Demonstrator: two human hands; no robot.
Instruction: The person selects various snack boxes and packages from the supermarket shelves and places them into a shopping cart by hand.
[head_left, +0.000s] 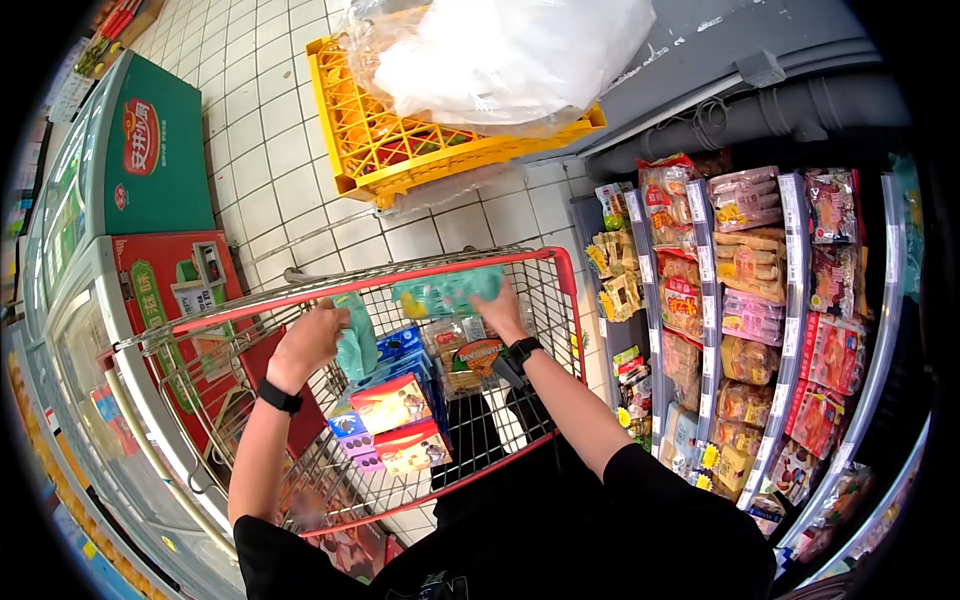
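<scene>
My left hand (312, 342) is over the shopping cart (568, 285), its fingers closed on a teal plastic packet (357, 338). My right hand (502, 312) grips the right end of another teal packet (435, 292), which lies sideways near the cart's far rail. Below them in the wire basket are red-and-yellow boxes (405, 430), blue boxes (400, 350) and purple packs (364, 452). A clear pack of bread (460, 355) with a dark label sits under my right hand. The contents of both teal packets are hard to make out.
Glass-topped freezers (160, 150) run along the left. A yellow crate (350, 165) holding a white plastic bag (520, 60) stands beyond the cart. Shelves of packaged bread and snacks (750, 270) are close on the right. Light tiles (265, 130) cover the floor.
</scene>
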